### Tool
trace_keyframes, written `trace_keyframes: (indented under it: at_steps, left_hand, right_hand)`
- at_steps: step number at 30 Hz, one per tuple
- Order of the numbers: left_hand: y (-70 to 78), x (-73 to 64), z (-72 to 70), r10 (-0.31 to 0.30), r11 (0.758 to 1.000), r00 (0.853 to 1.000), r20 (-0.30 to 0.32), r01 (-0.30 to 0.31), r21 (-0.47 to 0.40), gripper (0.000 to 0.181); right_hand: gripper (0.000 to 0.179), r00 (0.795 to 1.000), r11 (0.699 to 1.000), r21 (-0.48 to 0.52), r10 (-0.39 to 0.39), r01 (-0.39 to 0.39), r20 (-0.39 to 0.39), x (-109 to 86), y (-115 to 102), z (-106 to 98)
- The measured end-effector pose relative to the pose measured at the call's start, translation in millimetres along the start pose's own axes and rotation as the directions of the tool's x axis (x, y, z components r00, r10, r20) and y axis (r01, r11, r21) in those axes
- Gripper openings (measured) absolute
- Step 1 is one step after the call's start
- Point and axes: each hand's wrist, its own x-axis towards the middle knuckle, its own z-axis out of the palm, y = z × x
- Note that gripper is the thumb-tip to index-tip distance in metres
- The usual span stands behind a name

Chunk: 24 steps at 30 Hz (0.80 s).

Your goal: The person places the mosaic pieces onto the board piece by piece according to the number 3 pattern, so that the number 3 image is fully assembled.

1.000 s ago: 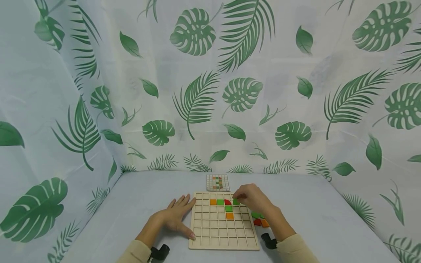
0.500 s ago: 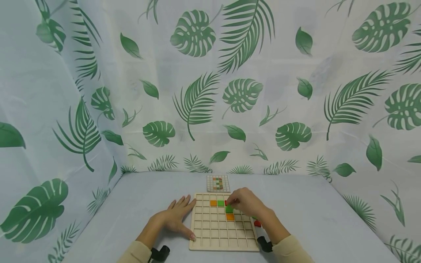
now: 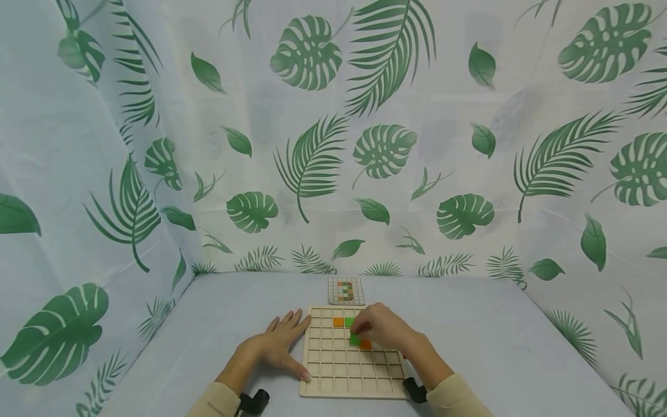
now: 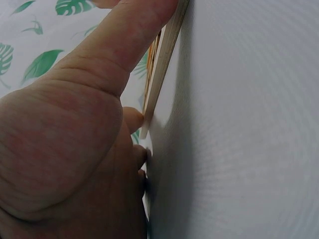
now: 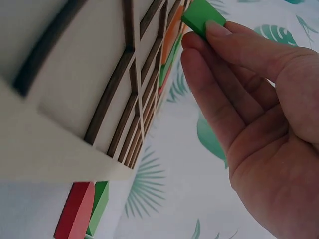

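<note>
My right hand pinches a square green tile between thumb and fingertips, over the upper middle of a wooden grid board. In the head view the held green tile shows just left of a set orange tile. An orange tile and a green tile lie in the board's second row. Other set tiles are hidden behind the right hand. My left hand rests with fingers spread along the board's left edge, its thumb touching the lower left corner.
Behind the board lies a small patterned card with a printed grid of coloured squares. Beside the board, in the right wrist view, are a loose red tile and a green tile. Leaf-printed cloth hangs behind the table.
My right hand has moved left and towards me across the board, carrying the green tile from right of the red tile to left of the orange one. My left hand stays put.
</note>
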Motion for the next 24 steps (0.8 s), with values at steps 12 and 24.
trace_keyframes:
  at_steps: [12,24]
  left_hand:
    - [0.4,0.3,0.3,0.002,1.0,1.0,-0.001,-0.002,0.008,0.133]
    - [-0.6,0.9,0.1,-0.002,1.0,1.0,-0.003,0.002,0.013,0.133]
  right_hand:
    - [0.015,0.999,1.0,0.003,-0.029,0.029,0.015,1.5,-5.7,4.1]
    - [0.016,0.999,0.999,-0.045,-0.031,0.032,0.009,2.3,-6.3,6.6]
